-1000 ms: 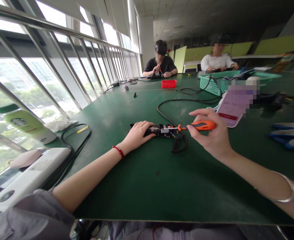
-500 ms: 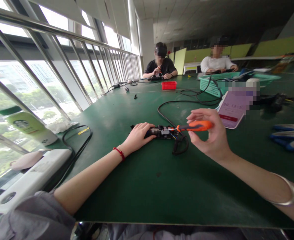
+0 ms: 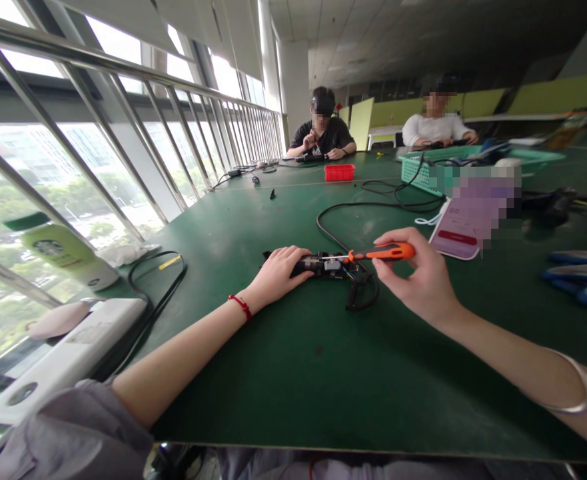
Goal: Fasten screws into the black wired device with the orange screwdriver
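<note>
My left hand [image 3: 284, 270] is closed over the left end of a black corded device [image 3: 317, 265] lying on the green table, its inner parts and small coloured wires exposed at the right end. In my right hand [image 3: 418, 273] is an orange and black screwdriver [image 3: 383, 253], gripped between thumb and fingers. Its shaft points left and the tip reaches the device's exposed part; exactly what it touches is too small to make out. A black cable [image 3: 318, 217] runs from the device toward the back, and a black loop [image 3: 362, 297] lies at its right end.
A phone [image 3: 466, 220] stands tilted beyond my right hand, before a green basket [image 3: 418, 172]. Gloves [image 3: 583, 277] lie at right. A red tray [image 3: 340, 173] sits farther back. A bottle [image 3: 66, 250] and white box [image 3: 68, 353] are at left. Two people sit across the table.
My right hand has shifted slightly left with the screwdriver, and its fingers have drawn closer around the handle. My left hand still rests on the device.
</note>
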`<state>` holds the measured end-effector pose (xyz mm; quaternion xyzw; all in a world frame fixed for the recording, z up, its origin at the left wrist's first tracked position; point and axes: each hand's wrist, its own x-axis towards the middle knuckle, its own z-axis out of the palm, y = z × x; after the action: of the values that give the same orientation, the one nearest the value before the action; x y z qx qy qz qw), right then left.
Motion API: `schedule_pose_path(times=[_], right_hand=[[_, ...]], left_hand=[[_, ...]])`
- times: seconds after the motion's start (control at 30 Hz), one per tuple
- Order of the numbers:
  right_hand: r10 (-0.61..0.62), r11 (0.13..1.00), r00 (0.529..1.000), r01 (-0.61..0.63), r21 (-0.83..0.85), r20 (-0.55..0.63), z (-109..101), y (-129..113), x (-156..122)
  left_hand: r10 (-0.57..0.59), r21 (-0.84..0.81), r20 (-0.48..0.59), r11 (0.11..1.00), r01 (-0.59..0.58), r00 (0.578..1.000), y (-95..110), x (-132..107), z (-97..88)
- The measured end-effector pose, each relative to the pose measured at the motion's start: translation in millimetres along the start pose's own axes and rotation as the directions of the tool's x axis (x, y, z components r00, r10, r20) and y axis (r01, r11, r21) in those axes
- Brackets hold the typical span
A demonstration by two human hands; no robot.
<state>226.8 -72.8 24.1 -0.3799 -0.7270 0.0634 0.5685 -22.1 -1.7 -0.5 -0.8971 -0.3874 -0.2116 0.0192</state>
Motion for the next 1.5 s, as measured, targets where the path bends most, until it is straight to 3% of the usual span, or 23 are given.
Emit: schedule_pose_path(times=[0.1,0.37,0.57,1.0,1.5], right_hand=[[0.035,0.999,0.999,-0.035,0.018,0.009,0.2,3.9,-0.6],[0.039,0.997,0.975,-0.024,0.07,-0.22,-14.6,4.8,9.1],[0.078,0.996,0.984,-0.069,0.061,-0.158,-13.3,7.6,8.2],[-0.054,0.998,0.994,0.049,-0.047,-0.094,-10.9,6.3,6.2],[-0.013,0.998,0.998,0.01,-0.062,-0.055,-10.7,-1.6,7.1]], left_hand=[[0.002,0.003,-0.005,1.0,-0.002,1.0,-0.4,-0.2,0.2],[-0.004,0.014,0.013,1.0,0.004,1.0,1.7,-0.6,-1.2],[-0.032,0.102,-0.101,0.994,0.042,0.994,0.4,-1.9,-0.9],[-0.029,0.106,-0.039,0.994,0.033,0.999,1.8,0.0,-0.8],[-0.027,0.105,-0.039,0.994,0.03,0.999,1.6,-0.2,-0.3]])
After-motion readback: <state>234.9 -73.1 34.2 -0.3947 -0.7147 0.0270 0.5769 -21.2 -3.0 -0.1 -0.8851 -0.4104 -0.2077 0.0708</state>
